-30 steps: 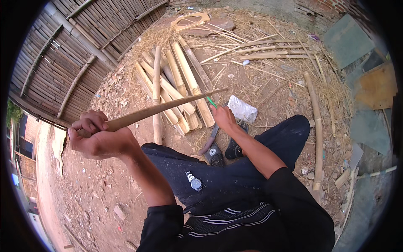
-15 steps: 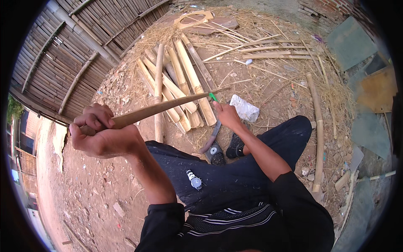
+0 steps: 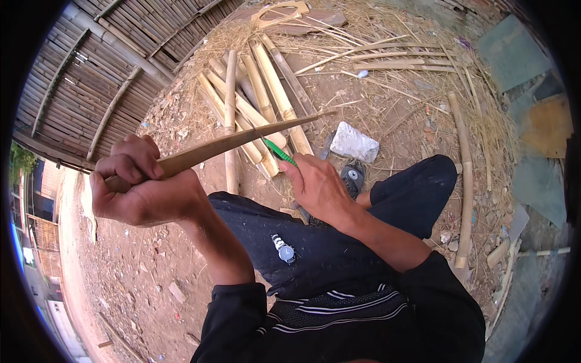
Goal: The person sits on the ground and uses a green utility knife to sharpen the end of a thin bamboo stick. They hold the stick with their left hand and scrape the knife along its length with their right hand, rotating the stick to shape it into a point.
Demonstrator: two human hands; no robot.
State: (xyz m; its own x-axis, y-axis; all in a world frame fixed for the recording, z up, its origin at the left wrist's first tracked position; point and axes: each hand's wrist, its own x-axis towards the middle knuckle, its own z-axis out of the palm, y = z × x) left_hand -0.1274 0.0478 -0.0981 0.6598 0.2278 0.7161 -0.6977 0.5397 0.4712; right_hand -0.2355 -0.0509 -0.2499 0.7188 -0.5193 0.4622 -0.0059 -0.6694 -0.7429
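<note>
My left hand point(image 3: 139, 184) is wrapped round the thick end of a long bamboo strip point(image 3: 236, 140). The strip slants up to the right and narrows to a thin point. In front of me, my right hand point(image 3: 324, 187) is closed on a slim green-handled tool point(image 3: 281, 154). The tool's upper end meets the underside of the strip around mid-length; its blade or working end is too small to make out. A watch point(image 3: 283, 249) with a metal band lies on the dark trousers over my lap.
Split bamboo lengths point(image 3: 278, 85) lie piled ahead, with a bamboo pole point(image 3: 230, 121) across them. A whitish block point(image 3: 355, 142) sits beyond my feet. Another pole point(image 3: 463, 181) lies to the right. Straw and thin strips cover the far ground; a bamboo wall point(image 3: 103, 72) stands left.
My right hand has drawn the green-handled tool back and left, from near the strip's thin end to around its middle. The left hand keeps its grip, and the strip's tip has risen slightly.
</note>
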